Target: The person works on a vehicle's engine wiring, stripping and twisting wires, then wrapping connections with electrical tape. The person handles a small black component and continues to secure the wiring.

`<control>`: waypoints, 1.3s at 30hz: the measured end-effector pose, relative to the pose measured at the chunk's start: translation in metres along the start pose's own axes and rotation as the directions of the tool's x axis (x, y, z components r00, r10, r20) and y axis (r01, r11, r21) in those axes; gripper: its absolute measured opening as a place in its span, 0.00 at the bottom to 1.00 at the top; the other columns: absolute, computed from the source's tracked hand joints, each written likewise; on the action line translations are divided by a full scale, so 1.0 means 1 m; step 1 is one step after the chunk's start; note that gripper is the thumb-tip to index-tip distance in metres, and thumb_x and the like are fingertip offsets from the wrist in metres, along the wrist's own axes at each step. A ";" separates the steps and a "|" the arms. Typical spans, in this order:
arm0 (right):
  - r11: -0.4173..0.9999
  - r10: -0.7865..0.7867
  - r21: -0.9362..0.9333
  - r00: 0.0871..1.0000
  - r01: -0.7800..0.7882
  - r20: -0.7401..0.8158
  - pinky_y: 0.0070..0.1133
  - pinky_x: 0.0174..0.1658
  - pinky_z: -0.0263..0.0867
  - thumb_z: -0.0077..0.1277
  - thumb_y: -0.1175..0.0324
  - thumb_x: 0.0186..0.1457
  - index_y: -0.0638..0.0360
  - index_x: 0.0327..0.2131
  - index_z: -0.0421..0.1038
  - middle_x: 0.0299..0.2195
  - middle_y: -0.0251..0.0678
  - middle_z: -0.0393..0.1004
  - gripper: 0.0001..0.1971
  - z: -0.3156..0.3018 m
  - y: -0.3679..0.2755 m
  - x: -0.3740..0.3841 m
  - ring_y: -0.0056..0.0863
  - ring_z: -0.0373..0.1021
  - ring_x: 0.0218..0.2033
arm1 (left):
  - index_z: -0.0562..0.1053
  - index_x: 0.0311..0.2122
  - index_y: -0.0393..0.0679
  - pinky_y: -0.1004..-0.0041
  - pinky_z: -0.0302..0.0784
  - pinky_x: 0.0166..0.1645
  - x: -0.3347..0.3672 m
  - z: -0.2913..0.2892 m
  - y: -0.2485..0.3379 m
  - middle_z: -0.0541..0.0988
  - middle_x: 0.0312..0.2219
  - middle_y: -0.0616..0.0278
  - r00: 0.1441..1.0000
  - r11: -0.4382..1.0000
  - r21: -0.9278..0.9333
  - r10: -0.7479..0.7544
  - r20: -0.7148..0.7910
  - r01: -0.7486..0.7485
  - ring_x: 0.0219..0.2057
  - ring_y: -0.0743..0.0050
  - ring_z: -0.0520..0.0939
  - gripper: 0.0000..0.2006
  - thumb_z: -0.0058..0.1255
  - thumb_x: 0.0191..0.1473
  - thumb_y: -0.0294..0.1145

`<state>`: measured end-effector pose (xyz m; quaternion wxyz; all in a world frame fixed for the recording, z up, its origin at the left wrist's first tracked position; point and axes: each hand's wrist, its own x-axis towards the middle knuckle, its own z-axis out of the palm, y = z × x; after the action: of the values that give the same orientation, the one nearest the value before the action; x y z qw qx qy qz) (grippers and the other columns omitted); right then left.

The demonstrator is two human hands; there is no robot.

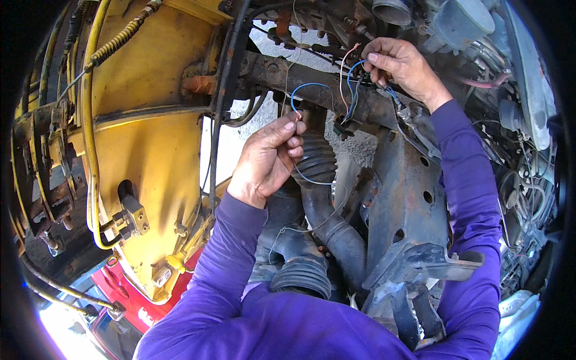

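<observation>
A: Where is the left blue wire [292,99] held?
B: It is pinched between thumb and fingertip of the left hand [267,157], at the near side of its loop; from there it is arched far and then right. Whether a bare end is covered by the fingertips cannot be told.
A: And the right hand [401,67]?
B: A second blue wire [353,68] is pinched there, farther off and to the right. From those fingertips it is led left, then down toward the near side.
A: Which relation seems to count most?
B: The open gap between the two pinches, slanted from near left to far right. The pink wire [342,75] is found within it, ungripped, its long axis running near to far; by the right hand it is approached more closely.
</observation>
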<state>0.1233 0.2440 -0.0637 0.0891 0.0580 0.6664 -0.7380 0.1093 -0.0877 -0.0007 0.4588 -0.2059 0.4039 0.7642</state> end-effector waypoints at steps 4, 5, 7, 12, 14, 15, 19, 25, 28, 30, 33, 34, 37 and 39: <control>1.000 -0.017 -0.009 1.000 0.017 0.008 0.15 0.29 0.68 0.52 0.65 0.65 0.63 0.43 0.73 0.30 0.30 0.76 0.10 0.001 -0.001 0.000 0.14 0.72 0.27 | 0.70 0.53 0.32 0.83 0.71 0.35 0.006 -0.001 0.009 0.76 0.35 0.64 0.998 0.998 0.022 -0.060 0.014 0.059 0.31 0.83 0.71 0.15 0.49 0.65 0.27; 1.000 -0.014 -0.021 1.000 0.014 0.002 0.15 0.30 0.69 0.52 0.66 0.65 0.64 0.44 0.74 0.29 0.30 0.77 0.11 0.002 -0.003 0.000 0.14 0.72 0.27 | 0.70 0.54 0.31 0.83 0.70 0.34 0.006 -0.002 0.010 0.76 0.35 0.65 0.998 0.997 0.042 -0.058 -0.013 0.059 0.31 0.83 0.71 0.15 0.48 0.65 0.27; 0.999 -0.012 -0.040 1.000 0.011 -0.002 0.14 0.30 0.69 0.52 0.66 0.65 0.64 0.44 0.74 0.29 0.30 0.77 0.11 0.002 -0.005 0.000 0.14 0.72 0.27 | 0.69 0.55 0.30 0.83 0.70 0.33 0.006 -0.004 0.012 0.76 0.34 0.66 0.998 0.996 0.066 -0.056 -0.037 0.058 0.31 0.83 0.71 0.16 0.47 0.65 0.27; 0.996 -0.024 -0.082 1.000 0.023 0.000 0.14 0.30 0.69 0.51 0.66 0.65 0.64 0.44 0.74 0.29 0.30 0.77 0.11 0.001 -0.003 0.000 0.14 0.73 0.27 | 0.72 0.50 0.33 0.83 0.70 0.33 0.011 -0.011 0.020 0.76 0.33 0.65 0.993 0.992 0.074 -0.106 0.052 0.102 0.29 0.83 0.72 0.12 0.49 0.65 0.27; 0.995 -0.025 -0.096 1.000 0.025 -0.001 0.14 0.30 0.69 0.51 0.66 0.65 0.64 0.44 0.74 0.29 0.30 0.77 0.11 0.002 -0.004 -0.001 0.14 0.73 0.28 | 0.73 0.50 0.33 0.82 0.70 0.33 0.013 -0.008 0.021 0.76 0.33 0.65 0.993 0.992 0.077 -0.105 0.052 0.101 0.29 0.83 0.72 0.12 0.50 0.65 0.28; 0.995 -0.030 -0.091 1.000 0.030 0.004 0.14 0.30 0.69 0.51 0.66 0.65 0.64 0.44 0.74 0.30 0.30 0.77 0.11 0.001 -0.003 -0.001 0.14 0.73 0.28 | 0.73 0.49 0.33 0.82 0.70 0.32 0.014 -0.006 0.022 0.76 0.32 0.65 0.993 0.992 0.080 -0.105 0.054 0.100 0.29 0.83 0.71 0.11 0.50 0.65 0.28; 0.995 -0.034 -0.088 0.999 0.035 0.014 0.14 0.30 0.69 0.51 0.66 0.65 0.64 0.44 0.74 0.30 0.30 0.77 0.11 0.000 -0.003 -0.001 0.14 0.73 0.28 | 0.71 0.51 0.33 0.83 0.68 0.31 0.016 -0.006 0.023 0.76 0.31 0.66 0.990 0.989 0.063 -0.135 0.044 0.132 0.29 0.84 0.70 0.13 0.49 0.65 0.28; 0.995 -0.032 -0.091 0.999 0.032 0.001 0.14 0.29 0.68 0.51 0.66 0.65 0.64 0.44 0.74 0.29 0.30 0.77 0.11 0.003 -0.005 -0.001 0.14 0.72 0.27 | 0.66 0.56 0.32 0.85 0.64 0.29 0.013 -0.004 0.023 0.75 0.31 0.66 0.992 0.987 0.106 -0.121 0.034 0.117 0.29 0.84 0.68 0.17 0.48 0.64 0.26; 0.998 -0.041 -0.055 0.999 0.042 0.020 0.13 0.28 0.68 0.52 0.66 0.65 0.64 0.44 0.73 0.29 0.30 0.77 0.11 0.001 -0.002 0.001 0.14 0.72 0.26 | 0.68 0.54 0.33 0.84 0.65 0.30 0.013 -0.006 0.024 0.75 0.31 0.66 0.989 0.987 0.095 -0.136 0.059 0.130 0.29 0.84 0.69 0.16 0.48 0.64 0.27; 0.997 -0.046 -0.054 0.999 0.047 0.022 0.13 0.28 0.68 0.52 0.66 0.65 0.64 0.44 0.73 0.29 0.30 0.77 0.11 0.000 -0.001 0.001 0.14 0.72 0.26 | 0.72 0.50 0.34 0.83 0.70 0.31 0.014 -0.008 0.024 0.76 0.31 0.65 0.989 0.989 0.073 -0.135 0.067 0.130 0.28 0.84 0.72 0.12 0.49 0.65 0.28; 0.997 -0.041 -0.071 0.999 0.042 0.010 0.13 0.27 0.68 0.52 0.67 0.65 0.64 0.44 0.73 0.29 0.30 0.77 0.11 0.000 -0.004 -0.001 0.13 0.72 0.26 | 0.72 0.49 0.35 0.83 0.69 0.30 0.016 -0.007 0.022 0.76 0.31 0.65 0.992 0.989 0.087 -0.120 0.041 0.116 0.27 0.84 0.72 0.11 0.49 0.65 0.27; 0.998 -0.032 -0.058 0.999 0.033 0.012 0.13 0.27 0.68 0.52 0.67 0.65 0.64 0.44 0.73 0.29 0.30 0.77 0.11 0.001 -0.006 -0.001 0.13 0.72 0.26 | 0.73 0.49 0.35 0.83 0.68 0.30 0.016 -0.006 0.022 0.77 0.31 0.65 0.995 0.987 0.128 -0.101 0.013 0.098 0.27 0.84 0.71 0.10 0.49 0.64 0.27; 0.997 0.004 -0.075 1.000 -0.006 -0.022 0.13 0.26 0.66 0.51 0.69 0.65 0.63 0.44 0.73 0.29 0.30 0.77 0.09 0.001 -0.009 -0.001 0.14 0.71 0.25 | 0.73 0.46 0.36 0.85 0.64 0.25 0.021 -0.006 0.018 0.77 0.31 0.64 0.999 0.971 0.237 -0.027 -0.037 0.035 0.24 0.87 0.68 0.08 0.48 0.64 0.25; 0.988 0.026 -0.151 0.998 -0.033 -0.053 0.15 0.27 0.66 0.51 0.73 0.63 0.63 0.45 0.73 0.29 0.31 0.78 0.09 -0.001 -0.012 -0.001 0.15 0.69 0.25 | 0.73 0.46 0.36 0.85 0.62 0.25 0.031 -0.005 0.010 0.77 0.31 0.65 0.997 0.942 0.331 0.076 -0.034 -0.060 0.23 0.88 0.67 0.08 0.48 0.64 0.26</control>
<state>0.1216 0.2461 -0.0516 0.0872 0.0796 0.7218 -0.6820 0.0849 -0.0777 -0.0205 0.4505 -0.1299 0.5437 0.6961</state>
